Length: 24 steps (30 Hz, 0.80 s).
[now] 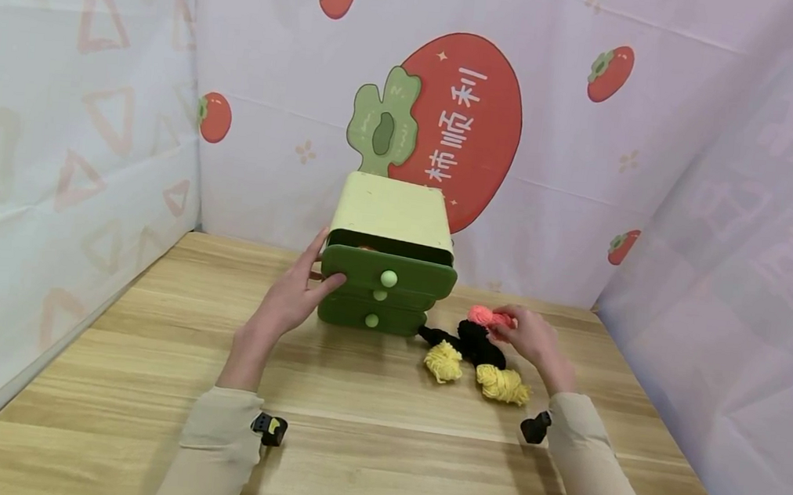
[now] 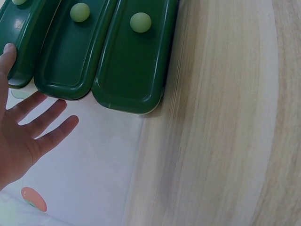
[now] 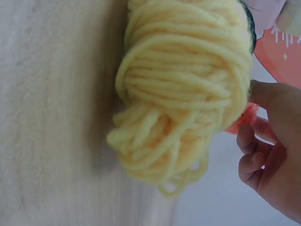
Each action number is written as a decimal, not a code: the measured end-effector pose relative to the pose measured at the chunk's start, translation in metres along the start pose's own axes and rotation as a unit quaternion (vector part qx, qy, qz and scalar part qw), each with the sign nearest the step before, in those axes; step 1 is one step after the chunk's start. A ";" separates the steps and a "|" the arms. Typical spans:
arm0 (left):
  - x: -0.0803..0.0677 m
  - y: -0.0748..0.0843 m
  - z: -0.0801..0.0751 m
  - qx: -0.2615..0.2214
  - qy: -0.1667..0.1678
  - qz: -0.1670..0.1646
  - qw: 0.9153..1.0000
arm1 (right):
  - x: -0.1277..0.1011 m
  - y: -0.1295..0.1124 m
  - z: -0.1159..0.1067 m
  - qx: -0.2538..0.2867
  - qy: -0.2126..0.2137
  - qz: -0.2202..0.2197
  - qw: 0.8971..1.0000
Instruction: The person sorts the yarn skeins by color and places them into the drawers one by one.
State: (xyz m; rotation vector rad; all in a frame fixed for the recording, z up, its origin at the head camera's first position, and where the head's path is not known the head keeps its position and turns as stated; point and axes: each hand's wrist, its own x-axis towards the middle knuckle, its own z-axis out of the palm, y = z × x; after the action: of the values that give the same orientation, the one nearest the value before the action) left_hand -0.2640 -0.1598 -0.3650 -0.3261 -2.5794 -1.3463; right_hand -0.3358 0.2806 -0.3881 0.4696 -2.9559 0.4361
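Note:
A small chest of drawers (image 1: 394, 212) with a cream body and green fronts stands at the back of the table. Its top drawer (image 1: 359, 266) is pulled partly out, and a bit of something reddish shows inside. My left hand (image 1: 292, 293) is at the chest's left side, thumb against the edge of the top drawer front, the other fingers spread nearly straight. To the right, my right hand (image 1: 533, 338) pinches a pink yarn skein (image 1: 481, 315). Black yarn (image 1: 483, 349) lies just below it. In the right wrist view, a yellow yarn skein (image 3: 183, 80) partly hides the pink one.
Two yellow skeins, a left one (image 1: 443, 362) and a right one (image 1: 502, 385), lie in front of the black yarn. Printed cloth (image 1: 268, 181) walls the wooden table (image 1: 377, 466) at the back and both sides. Each wrist wears a small black camera (image 1: 270, 429).

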 end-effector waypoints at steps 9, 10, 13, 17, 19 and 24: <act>0.000 0.001 0.001 -0.002 -0.002 -0.002 1.000 | -0.001 -0.017 -0.010 0.011 0.090 -0.012 0.996; 0.000 0.001 0.001 -0.003 -0.001 -0.003 1.000 | -0.001 -0.020 -0.012 0.012 0.097 -0.014 0.995; 0.000 0.001 0.001 -0.003 -0.001 0.000 1.000 | -0.002 -0.028 -0.016 0.016 0.108 -0.017 0.994; 0.000 -0.001 0.001 -0.002 0.000 0.002 1.000 | -0.003 -0.040 -0.022 0.019 0.120 -0.019 0.992; 0.000 -0.001 0.002 -0.001 0.001 0.003 1.000 | -0.003 -0.046 -0.024 0.023 0.133 -0.018 0.991; 0.001 -0.001 0.002 -0.001 0.001 0.002 1.000 | -0.004 -0.061 -0.025 0.050 0.176 -0.022 0.983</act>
State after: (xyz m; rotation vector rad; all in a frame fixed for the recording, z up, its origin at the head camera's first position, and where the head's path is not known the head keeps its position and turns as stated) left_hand -0.2652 -0.1586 -0.3665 -0.3283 -2.5741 -1.3481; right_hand -0.3109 0.2333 -0.3487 0.4175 -2.5881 0.5980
